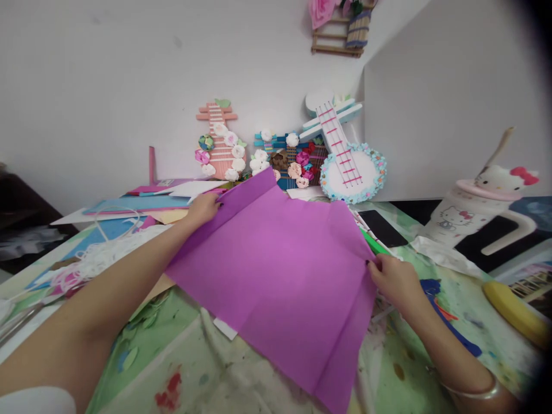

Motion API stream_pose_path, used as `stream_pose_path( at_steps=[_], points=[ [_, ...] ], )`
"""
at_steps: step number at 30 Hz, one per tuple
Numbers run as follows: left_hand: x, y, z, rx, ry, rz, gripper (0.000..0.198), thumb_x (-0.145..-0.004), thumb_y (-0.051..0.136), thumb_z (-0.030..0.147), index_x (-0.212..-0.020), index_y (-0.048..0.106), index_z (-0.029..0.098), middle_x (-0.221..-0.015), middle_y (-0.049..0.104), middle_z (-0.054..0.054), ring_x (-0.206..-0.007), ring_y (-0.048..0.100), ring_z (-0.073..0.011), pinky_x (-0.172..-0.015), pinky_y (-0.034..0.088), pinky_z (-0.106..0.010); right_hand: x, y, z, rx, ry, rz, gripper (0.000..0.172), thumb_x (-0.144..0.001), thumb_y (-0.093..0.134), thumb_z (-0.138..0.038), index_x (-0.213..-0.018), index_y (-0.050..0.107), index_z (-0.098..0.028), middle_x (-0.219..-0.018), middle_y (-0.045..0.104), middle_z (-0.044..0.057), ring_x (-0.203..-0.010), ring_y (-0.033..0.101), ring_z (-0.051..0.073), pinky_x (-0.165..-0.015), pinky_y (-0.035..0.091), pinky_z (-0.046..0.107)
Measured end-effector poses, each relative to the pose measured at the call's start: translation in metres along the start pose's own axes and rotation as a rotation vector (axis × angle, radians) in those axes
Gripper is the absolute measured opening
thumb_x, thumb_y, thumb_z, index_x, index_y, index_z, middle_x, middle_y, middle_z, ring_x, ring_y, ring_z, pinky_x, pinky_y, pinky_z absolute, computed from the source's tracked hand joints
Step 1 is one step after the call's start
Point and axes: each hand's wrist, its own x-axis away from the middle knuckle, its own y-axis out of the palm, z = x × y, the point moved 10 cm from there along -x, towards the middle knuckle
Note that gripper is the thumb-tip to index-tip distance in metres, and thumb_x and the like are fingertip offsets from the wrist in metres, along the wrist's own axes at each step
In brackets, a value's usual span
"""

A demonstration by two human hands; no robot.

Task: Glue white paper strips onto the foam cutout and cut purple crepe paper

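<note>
A large purple sheet of paper (284, 259) is stretched out above the table, creased along its left and right sides. My left hand (204, 208) pinches its upper left edge, beside a folded-over strip. On the opposite side, my right hand (394, 279) grips the right edge with thumb and fingers closed. The sheet slants down toward me and covers the middle of the tabletop. Under its lower left edge, a small white piece (225, 329) sticks out.
Paper-flower-trimmed model instruments (222, 144) lean against the back wall. Coloured sheets (138, 204) and white strips (112, 253) lie at left. To the right are a phone (382, 227), a lidded cup (457, 210) and a yellow object (515, 313). A paint-stained cloth (172, 356) covers the table.
</note>
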Motion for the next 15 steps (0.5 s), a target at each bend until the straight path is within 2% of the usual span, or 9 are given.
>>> stream_pose_path(
  at_steps=[3,6,11,15],
  points=[
    [-0.006,0.012,-0.015,-0.026,-0.023,-0.027,0.034,-0.087,0.041,0.03,-0.108,0.063,0.015,-0.107,0.067,-0.013,-0.103,0.06,-0.0296,-0.088,0.045,-0.035,0.004,-0.001,0.008,0.024,0.025,-0.01,0.029,-0.087,0.04,-0.028,-0.072,0.062,-0.017,-0.068,0.067,0.008,-0.068,0.062,0.023,-0.058,0.032,0.031],
    [-0.004,0.031,-0.022,-0.042,-0.054,-0.061,0.037,-0.089,0.037,0.032,-0.102,0.064,0.011,-0.104,0.067,-0.017,-0.1,0.061,-0.0307,-0.086,0.046,-0.036,0.007,0.003,0.014,0.069,0.057,-0.026,0.029,-0.088,0.04,-0.029,-0.075,0.062,-0.016,-0.072,0.068,0.01,-0.071,0.063,0.024,-0.059,0.033,0.031],
    [0.012,0.061,-0.012,-0.067,-0.105,-0.094,0.044,-0.091,0.03,0.036,-0.114,0.057,0.01,-0.105,0.065,-0.021,-0.099,0.062,-0.033,-0.082,0.047,-0.041,0.008,0.017,0.01,0.127,0.033,-0.021,0.033,-0.089,0.036,-0.03,-0.083,0.064,-0.014,-0.075,0.067,0.013,-0.076,0.065,0.028,-0.061,0.037,0.032],
    [0.026,0.069,0.003,-0.098,-0.121,-0.1,0.064,-0.087,0.032,0.057,-0.119,0.051,0.005,-0.103,0.063,-0.026,-0.097,0.06,-0.0418,-0.08,0.046,-0.051,0.008,0.029,0.01,0.145,0.05,-0.05,0.035,-0.09,0.034,-0.029,-0.092,0.065,-0.011,-0.074,0.066,0.015,-0.075,0.066,0.029,-0.062,0.04,0.033]
  ],
)
